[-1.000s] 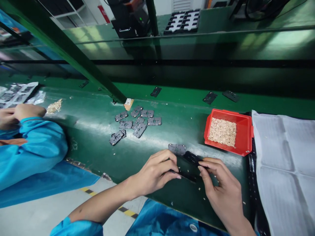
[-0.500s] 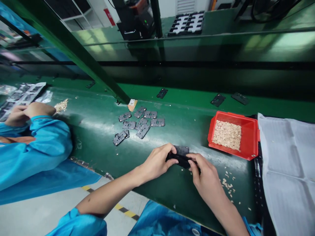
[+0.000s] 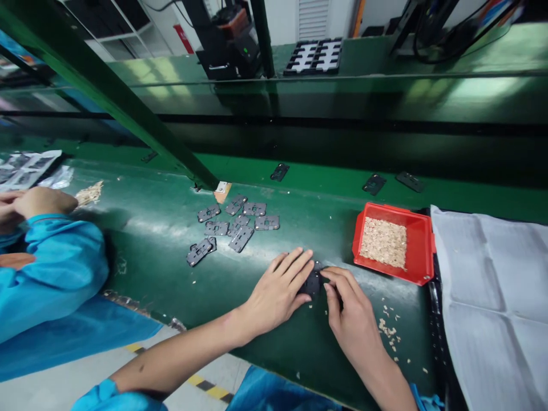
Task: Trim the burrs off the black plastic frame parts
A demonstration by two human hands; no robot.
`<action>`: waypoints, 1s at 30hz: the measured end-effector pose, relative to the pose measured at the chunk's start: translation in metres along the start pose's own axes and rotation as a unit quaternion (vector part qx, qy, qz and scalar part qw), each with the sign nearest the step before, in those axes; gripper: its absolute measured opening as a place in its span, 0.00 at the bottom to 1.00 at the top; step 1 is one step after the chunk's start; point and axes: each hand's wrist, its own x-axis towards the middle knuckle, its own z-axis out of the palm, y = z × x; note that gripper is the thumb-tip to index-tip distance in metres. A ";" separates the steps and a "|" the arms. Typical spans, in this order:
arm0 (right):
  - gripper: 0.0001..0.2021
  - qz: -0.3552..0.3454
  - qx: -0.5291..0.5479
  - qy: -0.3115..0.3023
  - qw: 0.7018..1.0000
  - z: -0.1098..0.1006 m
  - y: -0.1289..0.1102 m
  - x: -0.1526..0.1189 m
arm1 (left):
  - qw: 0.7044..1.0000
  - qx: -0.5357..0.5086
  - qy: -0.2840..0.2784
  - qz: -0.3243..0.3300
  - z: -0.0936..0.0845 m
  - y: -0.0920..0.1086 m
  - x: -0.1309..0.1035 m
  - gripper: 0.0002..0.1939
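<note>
My left hand (image 3: 276,291) lies over a black plastic part (image 3: 312,283) on the green bench, its fingers stretched out and covering much of the part. At the part's right edge is my right hand (image 3: 351,302), with thumb and fingertips bent close together; whatever they may hold is too small to tell. Several dark flat plates (image 3: 241,238) lie loosely grouped to the left, beyond my left hand. Right of my hands stands a red bin (image 3: 419,246) with small pale pieces (image 3: 383,242) inside. More pale bits (image 3: 389,331) are scattered near my right wrist.
A co-worker's blue sleeve (image 3: 68,257) and hands are at the left, near a pale pile (image 3: 89,194). A green post (image 3: 141,125) slants down to the bench. White sheeting (image 3: 492,285) covers a black tray at the right. Three dark plates lie along the back strip.
My left hand has gone from gripping the black part to lying across it with fingers extended. The part now rests lower and flatter. The whole view has shifted slightly.
</note>
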 end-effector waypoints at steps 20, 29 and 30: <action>0.09 0.023 0.050 0.112 0.992 0.001 0.008 -0.031 | 0.997 0.042 0.046 -0.035 -0.013 -0.066 0.077 0.30; 0.09 -0.020 -0.010 0.086 0.996 -0.007 0.012 -0.035 | 0.946 0.052 0.034 -0.319 -0.043 -0.159 0.209 0.21; 0.09 -0.022 -0.015 0.082 0.996 -0.007 0.014 -0.036 | 0.945 0.042 0.026 -0.324 -0.043 -0.164 0.214 0.19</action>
